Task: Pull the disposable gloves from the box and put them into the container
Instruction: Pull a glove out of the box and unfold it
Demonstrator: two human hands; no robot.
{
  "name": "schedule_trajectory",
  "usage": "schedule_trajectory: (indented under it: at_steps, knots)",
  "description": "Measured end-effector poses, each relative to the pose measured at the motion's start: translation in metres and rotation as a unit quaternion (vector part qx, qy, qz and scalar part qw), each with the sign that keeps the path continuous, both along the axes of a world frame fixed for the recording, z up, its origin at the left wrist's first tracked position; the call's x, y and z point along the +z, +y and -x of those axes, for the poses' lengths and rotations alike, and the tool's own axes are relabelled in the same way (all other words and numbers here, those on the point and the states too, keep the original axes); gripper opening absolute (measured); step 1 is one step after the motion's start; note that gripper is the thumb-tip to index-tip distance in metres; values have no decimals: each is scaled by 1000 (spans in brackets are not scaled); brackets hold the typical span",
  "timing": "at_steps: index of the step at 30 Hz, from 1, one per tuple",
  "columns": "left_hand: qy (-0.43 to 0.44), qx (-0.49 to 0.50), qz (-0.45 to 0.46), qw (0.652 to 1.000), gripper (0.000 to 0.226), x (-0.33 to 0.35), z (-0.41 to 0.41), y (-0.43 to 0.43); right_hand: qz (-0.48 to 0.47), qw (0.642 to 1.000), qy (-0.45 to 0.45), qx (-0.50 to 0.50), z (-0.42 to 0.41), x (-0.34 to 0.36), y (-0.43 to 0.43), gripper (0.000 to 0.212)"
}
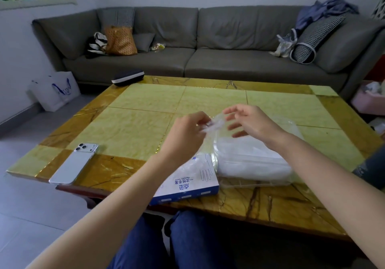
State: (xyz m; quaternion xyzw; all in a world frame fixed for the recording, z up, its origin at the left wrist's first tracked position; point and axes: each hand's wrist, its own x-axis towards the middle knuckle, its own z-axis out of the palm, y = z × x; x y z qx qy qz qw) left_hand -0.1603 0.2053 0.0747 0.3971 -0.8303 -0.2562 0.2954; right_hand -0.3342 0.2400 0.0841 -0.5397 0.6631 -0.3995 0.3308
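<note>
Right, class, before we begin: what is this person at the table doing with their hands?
A person at the table is moving disposable gloves from the box into the clear container. The left hand pinches one thin glove in its fingers above the container. The right hand is spread open beside it. A white pile already lies in the container, and the box lies flat at its left.

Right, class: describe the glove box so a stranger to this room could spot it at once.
Find the yellow table before the grey sofa; go to its near edge. The glove box lies flat there, between the phone and the clear container. It alone is white with a blue edge and a printed glove outline.
</note>
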Motion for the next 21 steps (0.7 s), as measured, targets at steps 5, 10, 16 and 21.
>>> schedule_trajectory:
  at_steps: [5, 10, 16, 21]
  knots:
    - [-10, -50, -80, 995, 9, 21, 2, -16, 20, 975, 101, 196, 5, -4, 5, 64]
    - [-61, -105, -146, 982, 11, 36, 0, -27, 78, 974, 115, 180, -2, -5, -4, 21]
    - [-102, -91, -191, 972, 13, 45, 0, -47, 49, 986, 88, 133, 11, -12, -6, 41]
    - [-130, -107, -163, 972, 8, 44, 26, -48, 77, 982, 150, 88, 8, -22, -8, 74]
